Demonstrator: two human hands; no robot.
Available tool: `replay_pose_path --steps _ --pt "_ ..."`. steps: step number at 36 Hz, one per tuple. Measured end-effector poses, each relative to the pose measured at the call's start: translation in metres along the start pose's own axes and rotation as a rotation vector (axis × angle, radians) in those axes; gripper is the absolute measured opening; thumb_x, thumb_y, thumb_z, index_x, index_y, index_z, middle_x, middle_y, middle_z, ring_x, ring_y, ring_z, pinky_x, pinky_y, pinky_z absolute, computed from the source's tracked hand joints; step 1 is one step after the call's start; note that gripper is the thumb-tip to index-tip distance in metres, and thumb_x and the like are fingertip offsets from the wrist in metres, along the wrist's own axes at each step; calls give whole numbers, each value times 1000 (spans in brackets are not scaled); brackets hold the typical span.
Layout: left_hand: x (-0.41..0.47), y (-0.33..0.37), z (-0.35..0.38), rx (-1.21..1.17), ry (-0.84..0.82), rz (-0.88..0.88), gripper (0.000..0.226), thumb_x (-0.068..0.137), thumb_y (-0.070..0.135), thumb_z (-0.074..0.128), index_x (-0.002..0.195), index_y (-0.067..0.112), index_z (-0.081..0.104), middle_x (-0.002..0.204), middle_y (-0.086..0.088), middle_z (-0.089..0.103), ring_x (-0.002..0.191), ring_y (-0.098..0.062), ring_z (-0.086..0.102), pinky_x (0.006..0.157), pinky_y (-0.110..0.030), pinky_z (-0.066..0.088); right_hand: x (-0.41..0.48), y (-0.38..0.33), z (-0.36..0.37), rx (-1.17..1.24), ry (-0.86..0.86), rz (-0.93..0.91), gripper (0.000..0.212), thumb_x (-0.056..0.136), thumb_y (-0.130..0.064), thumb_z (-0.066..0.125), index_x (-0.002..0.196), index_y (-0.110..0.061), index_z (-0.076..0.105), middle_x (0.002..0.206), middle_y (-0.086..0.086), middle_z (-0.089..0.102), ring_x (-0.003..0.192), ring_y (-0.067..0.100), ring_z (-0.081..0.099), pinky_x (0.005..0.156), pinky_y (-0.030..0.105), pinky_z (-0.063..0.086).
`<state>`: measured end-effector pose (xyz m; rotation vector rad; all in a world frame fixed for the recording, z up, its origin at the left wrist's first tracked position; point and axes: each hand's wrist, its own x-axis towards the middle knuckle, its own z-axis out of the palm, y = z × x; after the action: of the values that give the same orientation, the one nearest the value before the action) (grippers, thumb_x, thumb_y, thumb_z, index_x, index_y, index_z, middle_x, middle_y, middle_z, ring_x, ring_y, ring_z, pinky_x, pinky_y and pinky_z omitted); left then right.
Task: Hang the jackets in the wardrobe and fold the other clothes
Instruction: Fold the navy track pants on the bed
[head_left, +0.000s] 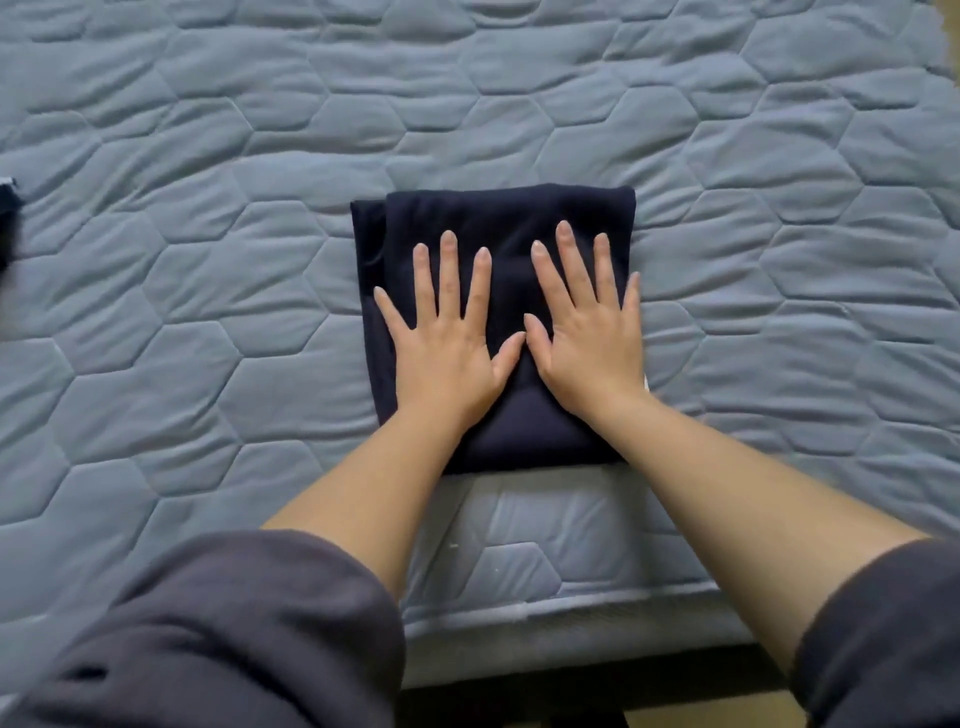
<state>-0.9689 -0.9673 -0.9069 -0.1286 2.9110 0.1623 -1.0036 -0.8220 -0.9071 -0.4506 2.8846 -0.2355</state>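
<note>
From the head view, my left grip (447, 353) and right grip (587, 343) lie flat, side by side, on the garment (509, 218). The fingers are straight and spread and the palms are down. Neither grip has closed on anything; both are released and only press the cloth. My thumbs nearly meet over its middle.

The garment is a dark navy rectangle, already folded into several layers. It lies on the bed (208, 270), near the edge closest to me. A lower layer sticks out a little along its left side, so the stack is not quite square.

I judge it soft, limp and light, with a matte, fleecy look. On the quilted cover it should stay put rather than slide. Nothing in it is fragile, but it has no stiffness. Lifted by one corner, the folds would probably sag open and the layers slip apart.

The best hold, I think, is on the two long sides. I would slide my fingers under the lowest layer, keep my thumbs on top and carry it level. First I would tuck in the left overhang.

At the far left edge of the bed, well apart from the garment, a bit of dark cloth (8, 208) shows. I cannot tell what it is.
</note>
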Motion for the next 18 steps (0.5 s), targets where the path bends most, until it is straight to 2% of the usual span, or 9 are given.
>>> replay_pose_path --steps 4,7,9,11,12,14,16,18 --pt "-3 -4 -6 -56 39 29 76 88 63 20 152 28 -1 161 -6 -6 147 -28 -7 113 -63 3 -1 0 -4 105 17 49 68 87 -47 34 151 -32 17 161 3 8 147 31 7 109 62 22" --pt "-12 -9 -14 -200 113 -102 77 87 59 34 153 28 8 161 -8 -2 148 -28 0 115 -53 5 -3 -2 -15 288 52 171 72 87 -52 41 152 -34 15 161 2 6 146 30 12 111 55 26" --pt "-20 -16 -18 -470 180 -299 81 87 52 49 152 19 14 159 -14 5 146 -29 8 117 -42 10 -5 -3 -25 416 80 290 77 88 -51 51 152 -33 12 160 -1 12 141 27 24 110 46 32" --pt "-30 -23 -28 -803 219 -476 78 86 40 63 147 11 26 152 -14 28 140 -25 28 116 -32 22 -10 -2 -34 586 112 429 80 87 -44 59 152 -29 14 156 -2 24 136 20 33 108 39 34" --pt "-35 -27 -33 -938 209 -555 71 84 34 67 142 11 33 143 -9 42 129 -19 42 108 -28 32 -14 0 -39 712 102 504 77 87 -41 61 150 -26 19 152 -1 32 133 17 38 108 35 35" --pt "-45 -36 -39 -1173 32 -710 55 83 31 70 129 12 46 125 -2 58 105 -12 56 91 -23 43 -23 5 -47 944 6 640 58 88 -35 63 138 -19 39 136 0 51 117 14 53 97 29 43" --pt "-55 -42 -45 -1306 -237 -800 53 78 40 74 121 15 57 117 -1 65 100 -14 62 90 -29 49 -36 9 -58 1126 -205 745 36 90 -34 61 122 -19 53 121 0 63 94 9 62 77 24 49" --pt "-66 -43 -60 -1376 -454 -831 47 76 43 74 114 18 63 109 0 70 96 -18 66 81 -33 55 -46 10 -71 1295 -393 808 27 92 -34 59 115 -20 60 110 -1 69 87 8 66 69 23 51"
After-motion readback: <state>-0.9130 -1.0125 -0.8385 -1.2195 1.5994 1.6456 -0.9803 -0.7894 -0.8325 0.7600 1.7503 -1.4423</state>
